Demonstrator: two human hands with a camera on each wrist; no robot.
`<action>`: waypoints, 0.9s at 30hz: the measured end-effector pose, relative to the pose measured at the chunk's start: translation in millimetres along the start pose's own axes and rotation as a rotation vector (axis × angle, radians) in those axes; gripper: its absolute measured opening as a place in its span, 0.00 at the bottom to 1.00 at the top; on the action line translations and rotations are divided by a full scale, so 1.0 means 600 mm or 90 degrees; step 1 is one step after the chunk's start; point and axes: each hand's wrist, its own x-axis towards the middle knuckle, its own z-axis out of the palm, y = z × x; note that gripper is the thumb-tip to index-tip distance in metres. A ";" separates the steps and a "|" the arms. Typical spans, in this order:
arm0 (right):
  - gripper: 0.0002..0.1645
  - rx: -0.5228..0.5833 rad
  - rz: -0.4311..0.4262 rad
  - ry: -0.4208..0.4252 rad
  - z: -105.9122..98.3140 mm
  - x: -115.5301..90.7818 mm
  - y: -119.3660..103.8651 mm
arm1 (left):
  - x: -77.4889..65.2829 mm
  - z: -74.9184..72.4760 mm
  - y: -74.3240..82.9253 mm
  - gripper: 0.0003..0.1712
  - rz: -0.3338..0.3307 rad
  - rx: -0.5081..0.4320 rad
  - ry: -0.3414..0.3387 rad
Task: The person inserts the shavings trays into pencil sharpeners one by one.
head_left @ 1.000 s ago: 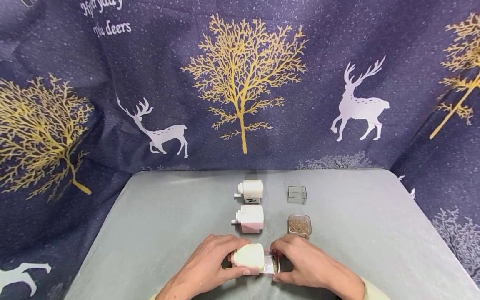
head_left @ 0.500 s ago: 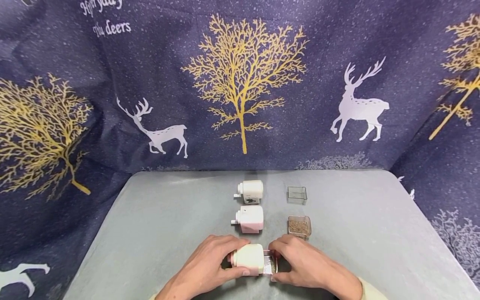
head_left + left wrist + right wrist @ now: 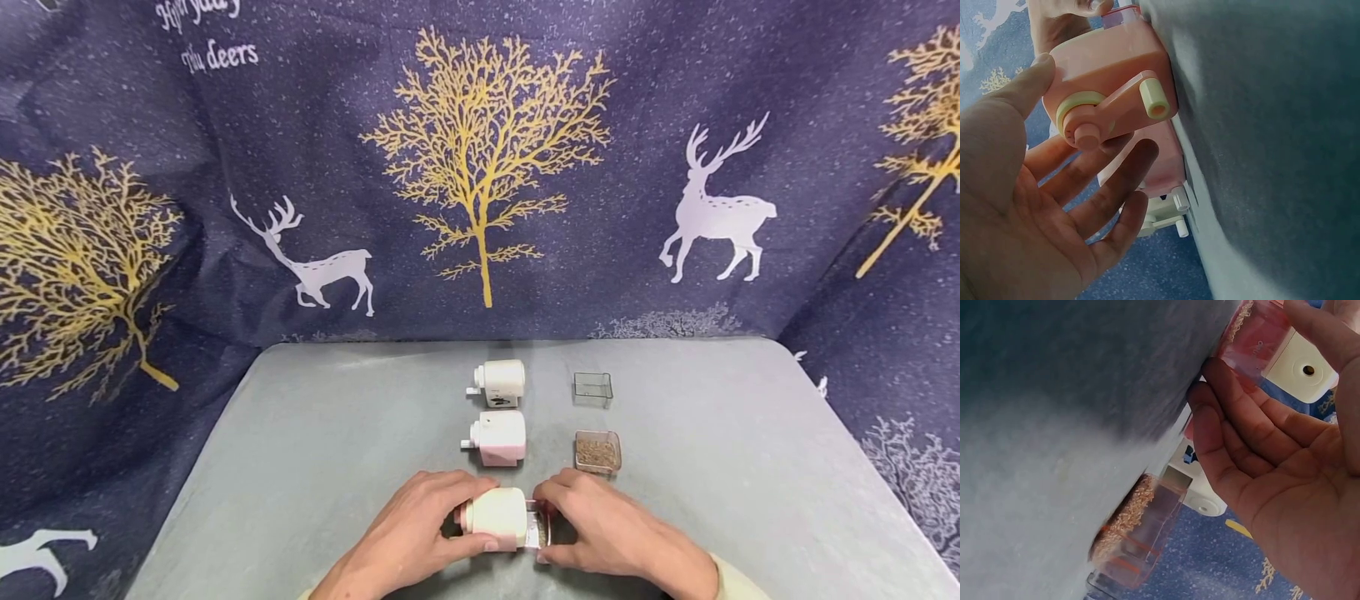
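Left hand (image 3: 420, 527) is gripping the sharpener (image 3: 498, 518), thumb near side, fingers far side; right hand (image 3: 600, 523) is pinching the tray (image 3: 537, 531), which is sitting partly inside the sharpener, near part of the table (image 3: 322, 450). Uneven finger pressure could be skewing the tray, risking a jam or spilt shavings (image 3: 1242, 320). Sharpener's shell is hiding the tray's inner end; right-wrist frame is cutting off both.

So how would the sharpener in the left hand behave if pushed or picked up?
The sharpener looks like smooth hard plastic, so probably stiff and maybe slippery. Its boxy, flat sides suggest sliding rather than rolling. The clear tray sticks partly out, so tilting might let it slip free.
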 end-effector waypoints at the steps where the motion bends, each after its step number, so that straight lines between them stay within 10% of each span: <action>1: 0.30 -0.001 0.001 -0.002 0.000 0.001 -0.001 | 0.000 0.000 0.000 0.31 -0.004 -0.001 -0.001; 27: 0.30 -0.007 -0.007 0.000 0.003 0.012 -0.006 | 0.000 0.002 -0.003 0.30 -0.022 -0.031 -0.020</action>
